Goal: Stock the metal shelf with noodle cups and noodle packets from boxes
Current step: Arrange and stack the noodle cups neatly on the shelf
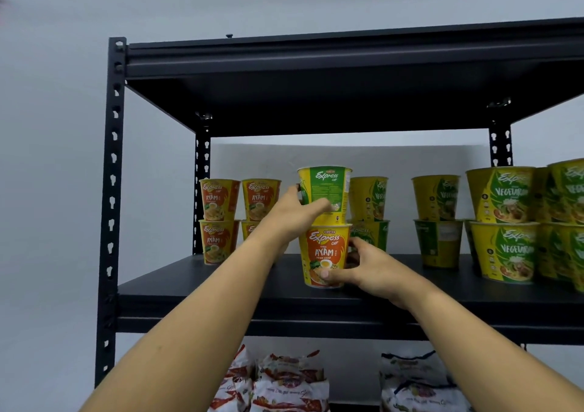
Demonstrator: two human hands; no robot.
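Near the front edge of the black metal shelf (196,288), on its middle board, a yellow-and-orange paper chicken noodle cup (322,250) stands with a yellow-and-green paper noodle cup (328,187) sitting on top. The left hand (294,212) has its fingers curled round the upper cup's lower side. The right hand (373,269) wraps the lower cup, thumb across its front. The step in hand looks like seating a two-high stack. The next move probably calls for sliding the pair toward the rear edge, between the orange cup stacks (218,222) and the green cup stacks (436,218), keeping the top cup square.
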